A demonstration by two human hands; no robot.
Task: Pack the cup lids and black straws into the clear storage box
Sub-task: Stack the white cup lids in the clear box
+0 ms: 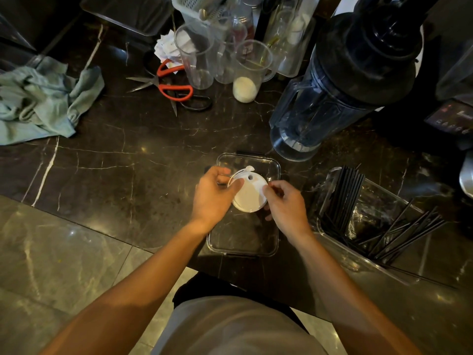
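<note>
Right now my left hand (213, 194) and right hand (284, 203) pinch a white cup lid (249, 193) between them, left fingers closed on its far-left rim, right thumb and forefinger closed on its right edge. It looks like a short stack, since a second rim shows at the left, but I cannot tell how many lids there are. The lid is tilted, with its sip hole and little tab toward the far side, and it is held above the clear storage box (243, 248) that sits directly under my hands.

Through the box I see only the dark marble counter (115, 149), so I judge that nothing is packed in it yet and this lid would be the first thing in.

Just to the right stands a second clear bin (340, 254) holding the black straws (344, 193), one bundle leaning at its far end and a looser fan at the near end. By my reading those are all left to move, so the task is at its start.

Farther back stand a blender jug (332, 93), clear cups (197, 57), orange-handled scissors (171, 84) and a green cloth (43, 98), none of it in the way.
</note>
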